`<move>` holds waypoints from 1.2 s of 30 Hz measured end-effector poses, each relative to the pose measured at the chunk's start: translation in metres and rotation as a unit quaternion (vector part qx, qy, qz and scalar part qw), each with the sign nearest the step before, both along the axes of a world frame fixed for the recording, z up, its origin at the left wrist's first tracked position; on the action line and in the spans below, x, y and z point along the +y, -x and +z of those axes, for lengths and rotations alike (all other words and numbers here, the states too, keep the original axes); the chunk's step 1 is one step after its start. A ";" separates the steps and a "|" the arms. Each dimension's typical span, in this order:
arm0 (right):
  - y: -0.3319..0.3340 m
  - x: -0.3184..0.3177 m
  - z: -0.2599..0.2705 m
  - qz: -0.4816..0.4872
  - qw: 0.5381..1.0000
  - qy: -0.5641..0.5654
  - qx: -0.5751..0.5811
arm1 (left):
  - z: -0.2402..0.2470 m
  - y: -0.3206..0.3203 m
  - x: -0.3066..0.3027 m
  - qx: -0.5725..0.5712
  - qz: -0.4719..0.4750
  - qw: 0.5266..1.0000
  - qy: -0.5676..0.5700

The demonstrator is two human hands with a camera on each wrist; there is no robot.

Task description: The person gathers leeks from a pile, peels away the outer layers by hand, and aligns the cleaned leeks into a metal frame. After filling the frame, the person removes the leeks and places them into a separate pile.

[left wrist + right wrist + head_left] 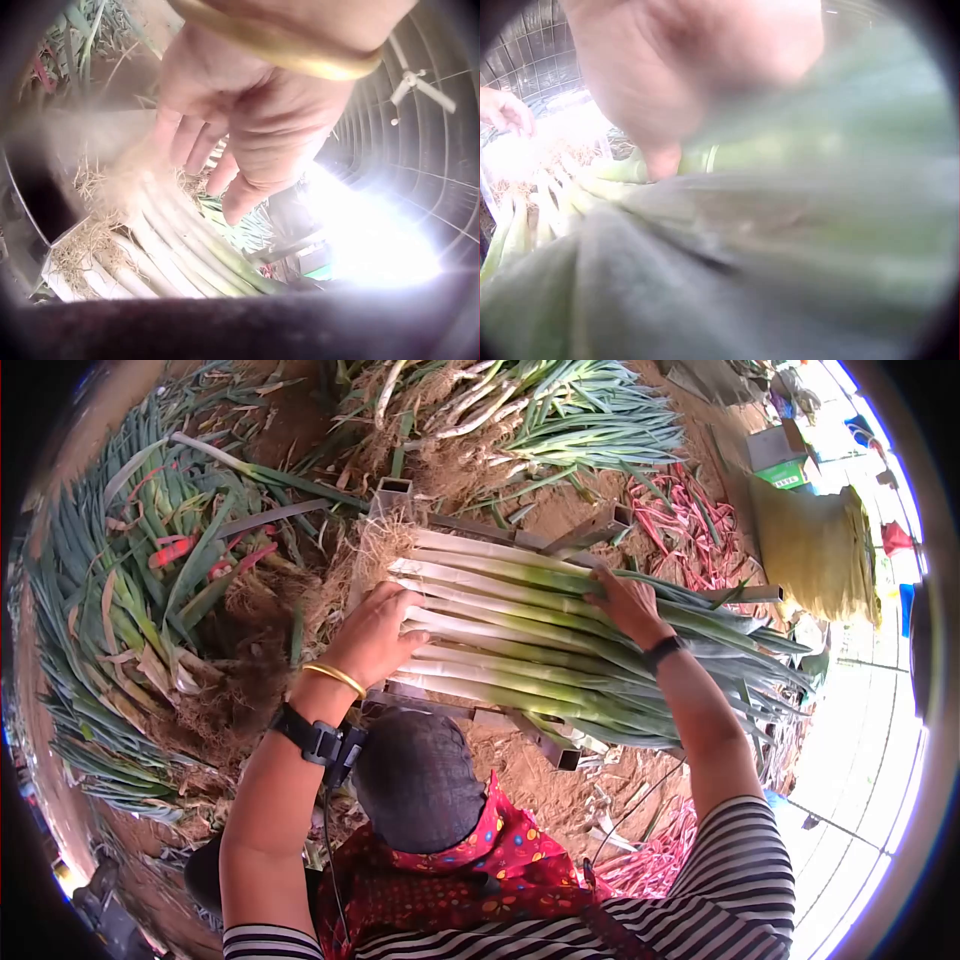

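Observation:
A row of leeks (500, 630) lies side by side on a metal frame, white root ends at left and green leaves at right. At the root end, my left hand (375, 630) is over the white stalks, its fingers loosely bent and thumb apart, with nothing between them in the left wrist view. My right hand (632, 608) grips a leek at the far side of the row, where white turns to green. In the right wrist view its thumb (662, 161) presses down beside a stalk, while blurred leaves hide the fingers.
More leeks (130, 610) with muddy roots are heaped at left, and another pile (560, 420) lies beyond the frame. Red-pink ties (690, 525) are strewn on the ground. Square metal tube posts (393, 490) rise at the frame's corners. A yellow sack (815, 555) stands at right.

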State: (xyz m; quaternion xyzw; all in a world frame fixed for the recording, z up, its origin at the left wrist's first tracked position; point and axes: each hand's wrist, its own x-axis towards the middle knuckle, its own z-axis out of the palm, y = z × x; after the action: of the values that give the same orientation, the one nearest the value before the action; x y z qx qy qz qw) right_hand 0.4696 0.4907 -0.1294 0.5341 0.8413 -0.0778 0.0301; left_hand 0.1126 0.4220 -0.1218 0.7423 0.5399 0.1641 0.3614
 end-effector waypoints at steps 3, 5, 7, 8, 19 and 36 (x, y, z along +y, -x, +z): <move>-0.007 0.006 -0.016 -0.040 0.998 0.041 -0.025 | -0.001 -0.003 0.003 0.009 0.000 1.000 0.006; -0.019 0.005 -0.027 -0.024 0.998 0.040 -0.032 | 0.005 -0.004 0.001 0.004 0.016 1.000 -0.008; -0.025 0.002 -0.023 -0.031 0.997 0.062 -0.037 | 0.013 0.002 -0.007 -0.002 0.019 1.000 -0.025; -0.041 0.002 -0.032 0.032 0.998 0.057 0.018 | 0.017 0.007 -0.012 -0.006 0.019 0.999 -0.033; -0.074 -0.025 0.012 0.001 0.998 0.033 -0.048 | 0.068 0.058 -0.090 0.019 0.062 0.998 0.026; -0.049 -0.022 0.028 -0.044 0.990 0.114 -0.065 | -0.066 -0.051 0.056 0.285 -0.109 0.952 0.038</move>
State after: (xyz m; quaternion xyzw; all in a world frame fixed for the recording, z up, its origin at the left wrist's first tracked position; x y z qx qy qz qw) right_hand 0.5184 0.4689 -0.1019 0.5671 0.7991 -0.1400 0.1421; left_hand 0.1639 0.4780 -0.1875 0.7981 0.5420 -0.1155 0.2365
